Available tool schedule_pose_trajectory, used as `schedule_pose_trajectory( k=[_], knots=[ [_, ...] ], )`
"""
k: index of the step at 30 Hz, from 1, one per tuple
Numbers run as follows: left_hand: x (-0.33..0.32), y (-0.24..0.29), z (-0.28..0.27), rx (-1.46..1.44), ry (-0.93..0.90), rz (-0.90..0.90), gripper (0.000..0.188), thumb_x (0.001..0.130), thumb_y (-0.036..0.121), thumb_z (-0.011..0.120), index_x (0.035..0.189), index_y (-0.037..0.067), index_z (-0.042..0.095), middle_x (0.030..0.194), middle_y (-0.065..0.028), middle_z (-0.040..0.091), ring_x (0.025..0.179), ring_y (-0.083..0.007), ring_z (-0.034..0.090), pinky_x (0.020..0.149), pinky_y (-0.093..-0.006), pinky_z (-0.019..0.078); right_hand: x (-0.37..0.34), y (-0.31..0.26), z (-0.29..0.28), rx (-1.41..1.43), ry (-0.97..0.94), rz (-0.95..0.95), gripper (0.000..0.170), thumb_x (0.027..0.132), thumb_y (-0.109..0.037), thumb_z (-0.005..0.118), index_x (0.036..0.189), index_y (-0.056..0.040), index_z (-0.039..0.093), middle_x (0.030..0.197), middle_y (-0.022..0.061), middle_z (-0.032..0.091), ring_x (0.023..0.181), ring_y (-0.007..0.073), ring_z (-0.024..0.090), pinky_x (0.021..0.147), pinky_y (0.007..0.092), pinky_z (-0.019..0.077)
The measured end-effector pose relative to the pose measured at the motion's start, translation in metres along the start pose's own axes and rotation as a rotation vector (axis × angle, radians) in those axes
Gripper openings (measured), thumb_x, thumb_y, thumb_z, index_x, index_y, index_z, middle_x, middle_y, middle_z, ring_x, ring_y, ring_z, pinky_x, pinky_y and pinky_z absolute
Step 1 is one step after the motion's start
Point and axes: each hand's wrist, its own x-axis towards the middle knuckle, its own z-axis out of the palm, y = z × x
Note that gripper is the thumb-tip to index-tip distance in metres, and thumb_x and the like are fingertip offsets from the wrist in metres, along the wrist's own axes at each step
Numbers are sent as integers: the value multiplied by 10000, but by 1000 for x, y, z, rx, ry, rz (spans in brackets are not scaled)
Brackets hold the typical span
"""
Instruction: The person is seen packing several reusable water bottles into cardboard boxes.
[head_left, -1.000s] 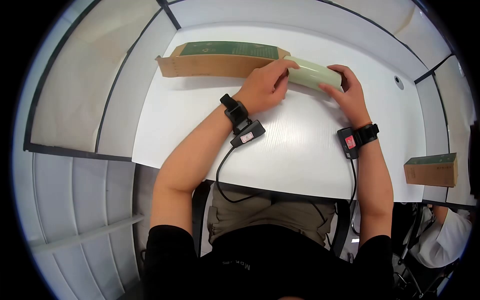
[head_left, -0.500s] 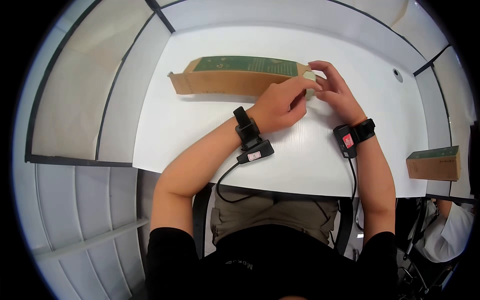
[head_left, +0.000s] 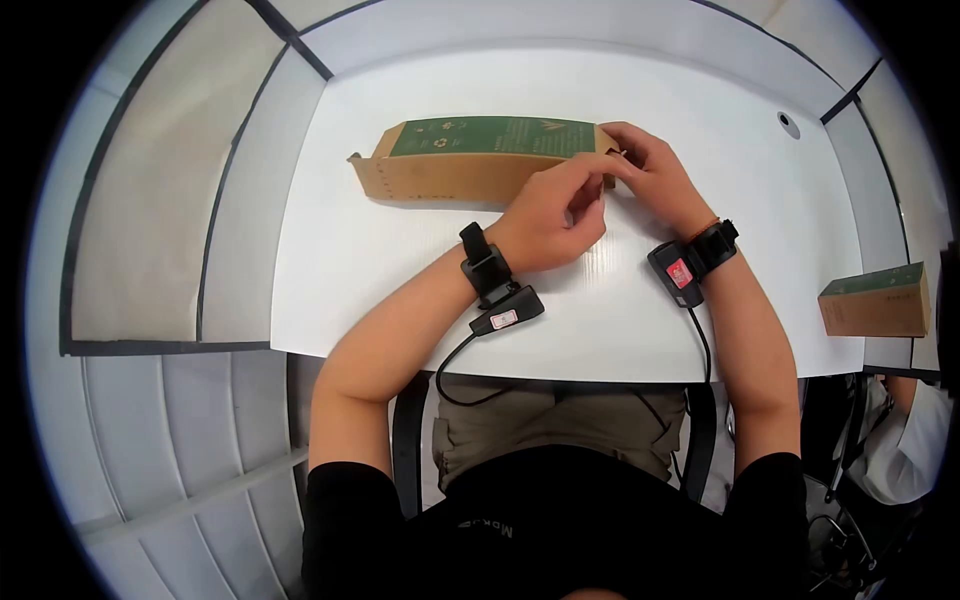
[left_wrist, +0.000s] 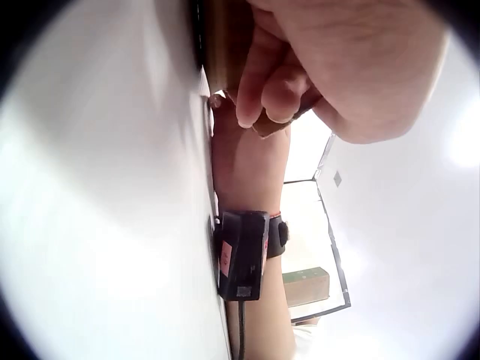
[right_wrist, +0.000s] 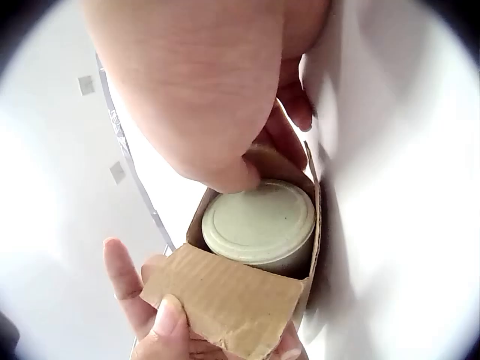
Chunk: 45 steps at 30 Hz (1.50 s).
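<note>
A long brown cardboard box (head_left: pixel 450 178) with a green printed face lies on the white table. Inside its open right end sits a pale green cylinder (right_wrist: pixel 259 221), whose round end shows close to the opening in the right wrist view. My left hand (head_left: pixel 548 215) pinches the near end flap (right_wrist: pixel 225 296) between thumb and fingers. At the far side of the same opening, my right hand (head_left: pixel 662 180) curls round the box edge. Its thumb reaches the rim of the cylinder, while its other fingers are by the far flap.
A smaller brown and green box (head_left: pixel 875 302) stands at the table's right edge. Partition walls (head_left: pixel 560 35) enclose the back and sides. Cables hang from both wrist cameras. Another person's white sleeve (head_left: pixel 910 450) shows at lower right.
The pale green cylinder has slid left into the box, from mostly outside to inside. The right hand has moved left with it, and the left hand has come to the near flap.
</note>
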Motion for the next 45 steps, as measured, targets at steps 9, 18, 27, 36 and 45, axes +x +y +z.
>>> schedule_pose_trajectory(
  k=[9, 18, 27, 36, 45],
  knots=[
    [0, -6, -27, 109, 137, -132, 470, 874, -18, 592, 1329, 67, 511, 886, -12, 532, 771, -95, 563, 702, -254, 498, -2, -2, -6, -210, 138, -101, 185, 918, -110, 616, 1034, 28, 657, 802, 95, 708, 712, 129, 637, 686, 287, 522],
    [8, -37, -42, 311, 280, -163, 522, 906, 86, 644, 1386, 22, 447, 1015, -68, 559, 900, -166, 562, 855, -326, 504, -6, -10, -6, -221, 145, -45, 161, 854, -125, 669, 905, 19, 620, 727, 83, 684, 644, 103, 607, 630, 270, 495],
    [7, -35, -42, 338, 166, -358, 647, 892, 96, 715, 1436, 18, 374, 967, -64, 531, 856, -157, 543, 809, -311, 493, -6, -2, -4, -125, -9, -64, 190, 846, -161, 692, 868, -1, 592, 701, 25, 624, 632, 82, 541, 605, 254, 457],
    [6, -20, -41, 116, 98, -336, 775, 887, 72, 728, 1515, 49, 274, 970, -44, 489, 753, -129, 635, 759, -294, 527, -5, 0, -6, -131, -47, -24, 173, 848, -145, 681, 858, -10, 572, 722, -3, 573, 653, 75, 490, 608, 249, 423],
    [7, -24, -44, 38, 60, -355, 677, 939, 6, 636, 1541, 129, 351, 884, -18, 468, 781, -139, 659, 741, -280, 563, -4, 4, -7, -93, -74, -22, 176, 854, -140, 676, 851, -16, 550, 725, -8, 558, 667, 75, 482, 611, 251, 414]
  ],
)
